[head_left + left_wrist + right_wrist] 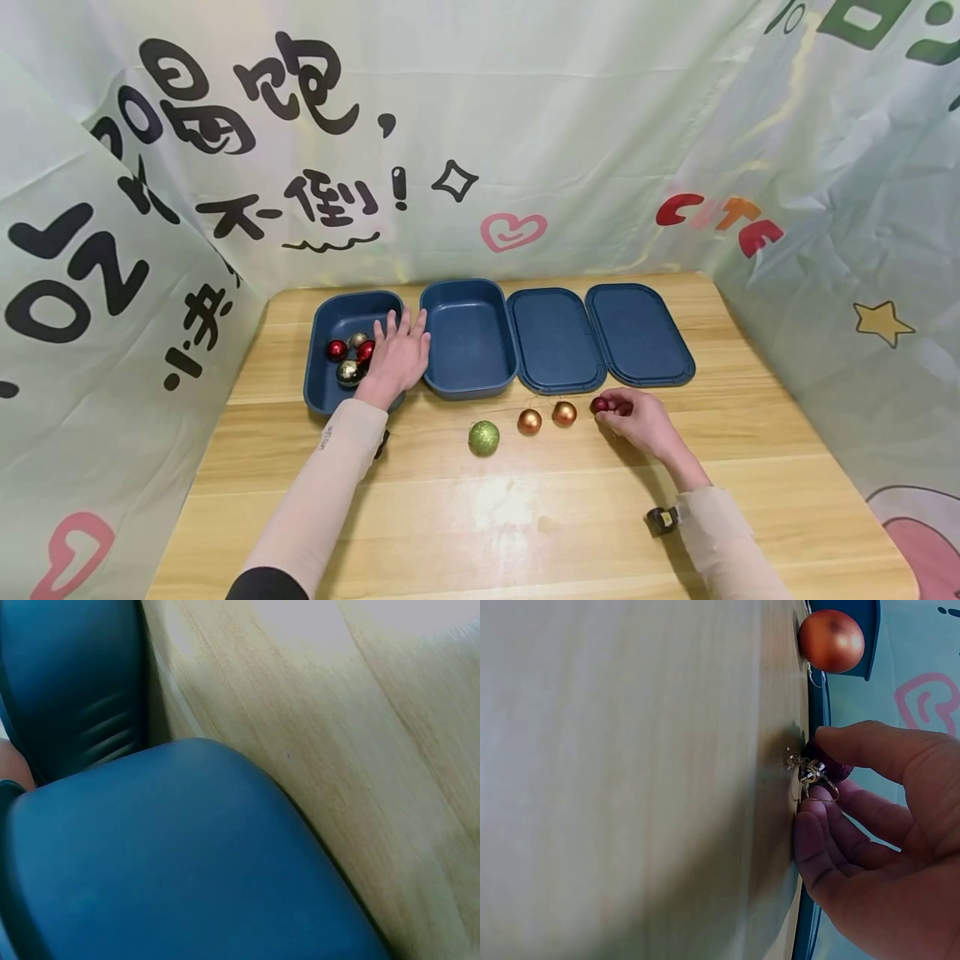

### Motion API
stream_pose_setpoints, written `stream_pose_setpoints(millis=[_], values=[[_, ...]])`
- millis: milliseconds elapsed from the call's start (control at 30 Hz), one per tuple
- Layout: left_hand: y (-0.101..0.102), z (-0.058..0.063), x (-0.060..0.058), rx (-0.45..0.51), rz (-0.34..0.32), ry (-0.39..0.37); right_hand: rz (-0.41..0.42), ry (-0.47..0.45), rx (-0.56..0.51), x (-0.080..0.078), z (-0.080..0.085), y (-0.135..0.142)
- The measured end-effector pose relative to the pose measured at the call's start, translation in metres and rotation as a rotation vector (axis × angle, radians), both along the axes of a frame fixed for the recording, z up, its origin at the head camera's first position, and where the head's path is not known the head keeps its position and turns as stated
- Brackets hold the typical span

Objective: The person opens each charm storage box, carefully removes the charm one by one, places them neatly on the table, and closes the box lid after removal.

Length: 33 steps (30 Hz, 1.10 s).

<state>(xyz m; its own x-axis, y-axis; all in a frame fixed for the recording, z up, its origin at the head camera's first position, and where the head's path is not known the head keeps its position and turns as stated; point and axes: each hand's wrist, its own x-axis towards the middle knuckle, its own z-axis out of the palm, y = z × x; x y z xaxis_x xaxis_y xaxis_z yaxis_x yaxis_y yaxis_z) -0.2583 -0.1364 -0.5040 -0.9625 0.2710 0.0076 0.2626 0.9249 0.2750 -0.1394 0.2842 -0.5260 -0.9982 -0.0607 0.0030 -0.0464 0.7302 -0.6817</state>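
Currently, right hand (pixel 637 421): you pinch the dark red ball (pixel 599 405) just in front of the lids (pixel 641 335).
Left hand (pixel 396 358): you spread straight fingers (pixel 406 322) at the left box (pixel 334 315).

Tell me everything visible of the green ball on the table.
The green ball is round, with a speckled surface that looks like glitter. It touches only the wooden table, lying on the person's side of the empty blue box, left of the nearest orange ball. Something thin shows at its left edge, too small to make out.
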Motion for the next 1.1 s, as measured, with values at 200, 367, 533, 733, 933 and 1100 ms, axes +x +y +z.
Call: stream_pose_setpoints(millis=[200, 367, 533, 733, 933, 1100], values=[[0.001, 0.001, 0.001, -0.006, -0.001, 0.007, 0.010, -0.003, -0.012, 0.000, 0.000, 0.000], [0.002, 0.001, 0.000, -0.014, -0.001, 0.008, 0.019, -0.007, -0.015, 0.001, 0.000, 0.002], [0.001, 0.001, -0.001, -0.022, -0.006, 0.009, 0.036, -0.034, -0.051, 0.000, 0.005, 0.004], [-0.001, 0.006, 0.000, -0.029, -0.020, -0.020, 0.063, 0.047, -0.073, -0.007, 0.023, 0.007], [-0.005, 0.014, 0.000, -0.025, -0.047, -0.015, 0.035, 0.082, -0.088, -0.018, 0.050, -0.006], [-0.018, 0.023, 0.006, -0.020, -0.056, 0.020, 0.072, 0.083, -0.132, -0.028, 0.065, -0.032]])
